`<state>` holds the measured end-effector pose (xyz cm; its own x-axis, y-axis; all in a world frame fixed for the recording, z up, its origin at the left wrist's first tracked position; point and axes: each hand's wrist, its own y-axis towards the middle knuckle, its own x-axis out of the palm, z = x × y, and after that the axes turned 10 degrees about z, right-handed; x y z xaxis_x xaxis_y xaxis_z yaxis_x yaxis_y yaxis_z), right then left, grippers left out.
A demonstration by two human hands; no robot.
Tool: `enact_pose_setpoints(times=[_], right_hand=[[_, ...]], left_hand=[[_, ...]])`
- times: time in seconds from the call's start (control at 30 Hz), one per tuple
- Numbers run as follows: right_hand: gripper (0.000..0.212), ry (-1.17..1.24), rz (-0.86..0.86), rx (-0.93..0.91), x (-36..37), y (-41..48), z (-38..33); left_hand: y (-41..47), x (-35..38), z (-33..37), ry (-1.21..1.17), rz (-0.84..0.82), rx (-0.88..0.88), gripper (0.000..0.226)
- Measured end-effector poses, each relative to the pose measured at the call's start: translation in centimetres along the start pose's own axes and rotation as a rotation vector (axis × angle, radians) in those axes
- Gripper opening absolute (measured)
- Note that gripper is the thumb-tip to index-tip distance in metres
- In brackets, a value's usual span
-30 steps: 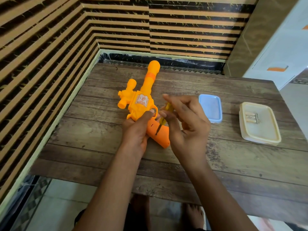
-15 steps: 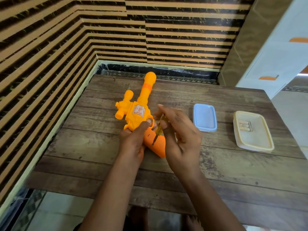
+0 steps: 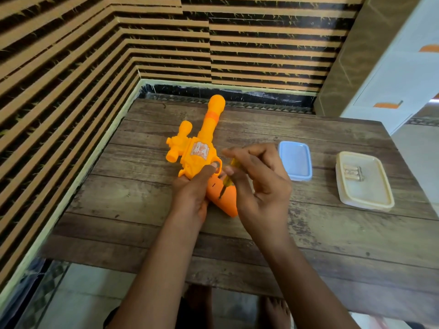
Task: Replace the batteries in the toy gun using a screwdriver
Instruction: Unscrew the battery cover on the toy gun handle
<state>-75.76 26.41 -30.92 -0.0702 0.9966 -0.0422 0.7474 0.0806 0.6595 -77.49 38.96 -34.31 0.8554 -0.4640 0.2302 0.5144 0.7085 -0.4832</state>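
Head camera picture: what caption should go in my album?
Yellow screwdriver tip on the orange toy gun, batteries waiting in a cream tray.

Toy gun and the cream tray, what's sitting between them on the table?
In the head view, the blue container sits between the toy gun and the cream tray; the right hand, pinching the screwdriver, is there too.

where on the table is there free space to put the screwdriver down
Bare wood: near right of the table, in front of the blue container and cream container; the left strip between the toy gun and the wall. Crowded: the middle, where the left hand grips the gun and the right hand pinches the screwdriver.
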Motion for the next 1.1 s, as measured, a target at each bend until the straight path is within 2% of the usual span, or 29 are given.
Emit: enact_pose_setpoints(times=[0.1, 0.3, 0.5, 0.63, 0.7, 0.77, 0.93, 1.1], right_hand=[[0.044, 0.002, -0.008, -0.010, -0.18, 0.00, 0.19], [0.024, -0.005, 0.046, 0.002, 0.01, 0.08, 0.04], [0.039, 0.014, 0.024, 0.039, -0.47, -0.03, 0.64], [0.020, 0.011, 0.047, 0.006, -0.40, 0.03, 0.40], [0.027, -0.003, 0.055, -0.006, -0.26, 0.02, 0.45], [0.034, 0.000, 0.040, -0.014, -0.35, -0.06, 0.46], [0.023, -0.012, 0.026, -0.029, -0.34, -0.13, 0.39], [0.039, -0.013, 0.033, -0.042, -0.27, -0.12, 0.56]], left_hand=[[0.03, 0.13, -0.01, -0.006, 0.006, -0.006, 0.026], [-0.21, 0.17, 0.26, -0.008, 0.011, -0.008, 0.024], [-0.61, 0.31, 0.28, -0.027, 0.011, 0.006, 0.015], [-0.65, 0.35, 0.28, -0.015, 0.010, 0.026, 0.023], [-0.63, 0.33, 0.29, -0.019, 0.017, 0.022, 0.025], [-0.53, 0.36, 0.23, -0.020, 0.016, 0.014, 0.017], [-0.53, 0.22, 0.29, -0.016, 0.007, 0.015, 0.023], [-0.67, 0.30, 0.34, -0.025, 0.010, 0.005, 0.017]])
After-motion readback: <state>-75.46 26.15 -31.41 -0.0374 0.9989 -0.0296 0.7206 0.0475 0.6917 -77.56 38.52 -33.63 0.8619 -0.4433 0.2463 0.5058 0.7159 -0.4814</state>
